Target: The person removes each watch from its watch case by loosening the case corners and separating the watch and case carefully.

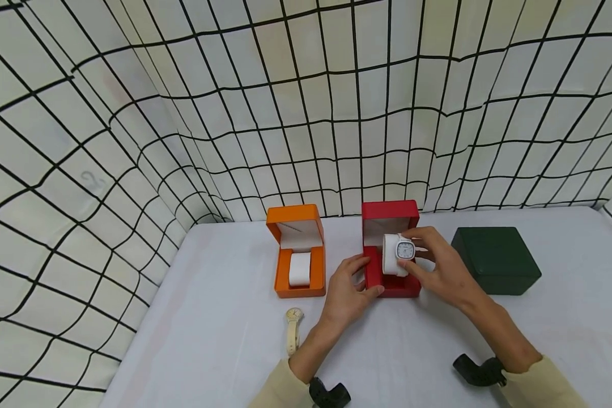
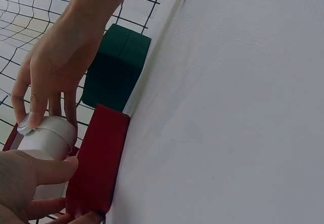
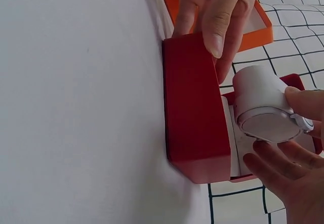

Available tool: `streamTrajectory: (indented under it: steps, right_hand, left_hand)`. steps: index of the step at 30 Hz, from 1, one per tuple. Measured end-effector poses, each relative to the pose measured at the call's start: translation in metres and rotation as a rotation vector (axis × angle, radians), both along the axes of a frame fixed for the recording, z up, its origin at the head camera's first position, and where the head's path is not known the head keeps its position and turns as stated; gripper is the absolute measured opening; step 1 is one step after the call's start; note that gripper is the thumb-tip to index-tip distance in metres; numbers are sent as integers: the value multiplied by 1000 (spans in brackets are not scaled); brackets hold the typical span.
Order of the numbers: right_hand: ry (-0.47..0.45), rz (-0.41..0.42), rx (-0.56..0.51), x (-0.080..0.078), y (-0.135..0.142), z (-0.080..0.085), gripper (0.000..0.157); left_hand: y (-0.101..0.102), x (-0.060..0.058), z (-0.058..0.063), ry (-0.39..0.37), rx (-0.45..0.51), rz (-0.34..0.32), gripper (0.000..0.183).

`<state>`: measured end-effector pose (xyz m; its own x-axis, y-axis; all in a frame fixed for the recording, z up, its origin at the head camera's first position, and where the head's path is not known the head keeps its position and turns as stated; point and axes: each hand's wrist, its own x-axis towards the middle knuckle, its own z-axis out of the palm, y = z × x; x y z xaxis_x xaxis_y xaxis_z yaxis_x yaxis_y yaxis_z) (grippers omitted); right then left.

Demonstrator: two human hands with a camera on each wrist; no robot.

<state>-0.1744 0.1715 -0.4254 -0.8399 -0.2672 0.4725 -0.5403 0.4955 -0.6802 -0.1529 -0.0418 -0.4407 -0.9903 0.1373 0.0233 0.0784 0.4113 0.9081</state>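
My left hand [image 1: 345, 292] steadies an open red watch box [image 1: 390, 209], fingers along its left side and thumb at the front corner. The thumb also shows against the red wall in the right wrist view. Above the box, my right hand [image 1: 442, 269] grips a white watch [image 1: 405, 249] with a square dial, strapped round a white cushion [image 3: 257, 84]. In the right wrist view the cushion is tilted and raised over the box's inside. To the left stands an open orange watch box [image 1: 300, 292], a white cushion [image 1: 300, 269] in it. A cream watch [image 1: 293, 328] lies near my left forearm.
A closed dark green box [image 1: 497, 258] stands right of the red one. Behind and to the left, a black wire grid [image 1: 357, 119] rises in front of white sheeting. A white cloth [image 1: 209, 340] covers the table.
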Motion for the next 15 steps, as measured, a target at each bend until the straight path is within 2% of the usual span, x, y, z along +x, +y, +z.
streamTrajectory:
  steps: [5,9,12,15]
  right_hand:
    - [-43,-8,5,1,1,0,60]
    - [-47,-7,-14,5,-1,-1,59]
    - [-49,1,-27,7,-2,-2,58]
    - [-54,-7,-24,8,-2,-2,57]
  left_hand:
    - [4,0,1,0,-17,1,64]
    - [3,-1,3,12,-66,-1,60]
    - [1,0,8,43,-115,20,53]
    - [3,3,14,86,-106,56,42]
